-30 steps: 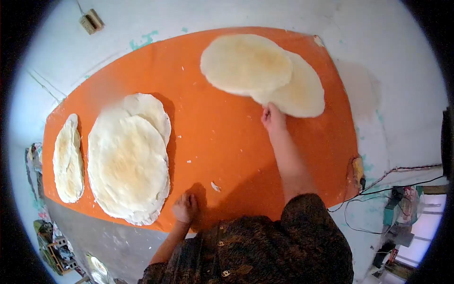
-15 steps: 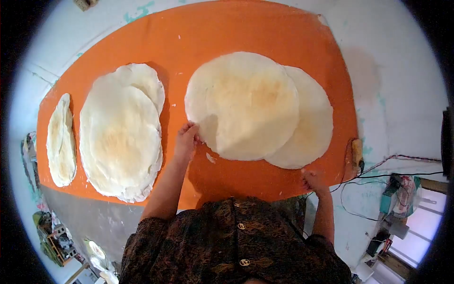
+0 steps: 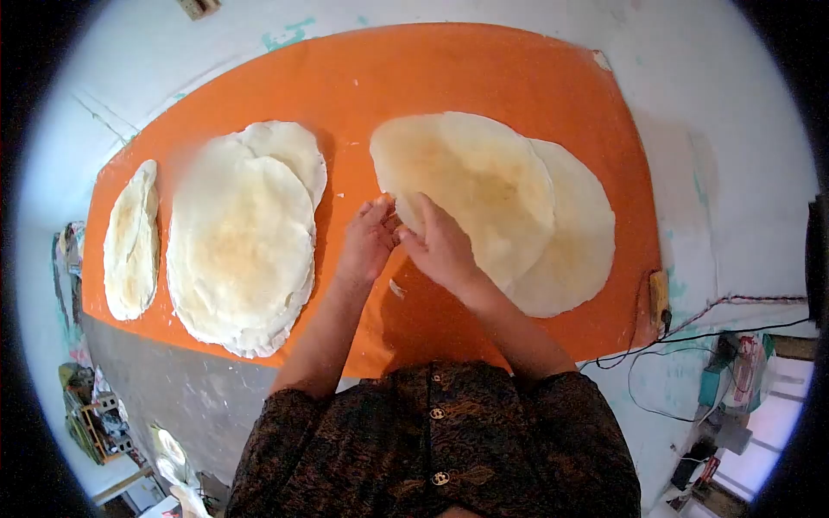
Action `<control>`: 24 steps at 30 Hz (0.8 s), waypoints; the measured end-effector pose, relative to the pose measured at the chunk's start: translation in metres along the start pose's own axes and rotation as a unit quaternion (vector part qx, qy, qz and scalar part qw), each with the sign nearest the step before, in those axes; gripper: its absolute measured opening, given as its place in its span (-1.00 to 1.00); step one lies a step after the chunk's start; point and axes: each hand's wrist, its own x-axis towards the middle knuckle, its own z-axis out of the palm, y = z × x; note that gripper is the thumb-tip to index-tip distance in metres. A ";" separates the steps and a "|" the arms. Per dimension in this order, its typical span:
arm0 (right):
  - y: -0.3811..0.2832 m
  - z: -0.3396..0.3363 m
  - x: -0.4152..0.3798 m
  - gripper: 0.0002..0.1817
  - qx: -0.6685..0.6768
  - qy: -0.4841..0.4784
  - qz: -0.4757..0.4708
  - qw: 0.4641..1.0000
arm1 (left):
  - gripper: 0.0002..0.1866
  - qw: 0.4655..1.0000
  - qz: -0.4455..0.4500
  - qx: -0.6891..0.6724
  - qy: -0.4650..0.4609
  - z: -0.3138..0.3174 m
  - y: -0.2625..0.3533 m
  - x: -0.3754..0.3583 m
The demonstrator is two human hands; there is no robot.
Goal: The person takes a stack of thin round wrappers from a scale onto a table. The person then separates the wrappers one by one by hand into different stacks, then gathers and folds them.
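Two large round flatbreads overlap on the orange surface (image 3: 345, 112). The upper flatbread (image 3: 484, 181) lies partly over the paler lower one (image 3: 583, 233). My left hand (image 3: 370, 237) is at the upper flatbread's left edge, its fingers curled on that rim. Close beside it, my right hand (image 3: 436, 242) reaches across the near left part of the same bread, thumb toward my left hand, fingers closed at the edge. The exact grip between the fingertips is partly hidden.
Left of my hands lies a stack of flatbreads (image 3: 242, 242), and a narrow folded one (image 3: 132, 242) sits farther left. A wooden piece (image 3: 659, 298) and cables (image 3: 734, 300) are at the right edge. A small scrap (image 3: 396, 288) lies nearby.
My right hand has moved left and up from the near right edge to beside my left hand. The upper flatbread's near left edge now appears drawn in. The view has shifted slightly.
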 end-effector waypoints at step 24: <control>0.008 -0.050 0.021 -0.83 0.051 0.024 0.115 0.992 | -0.70 0.994 -0.064 0.069 -0.047 0.037 -0.003 0.011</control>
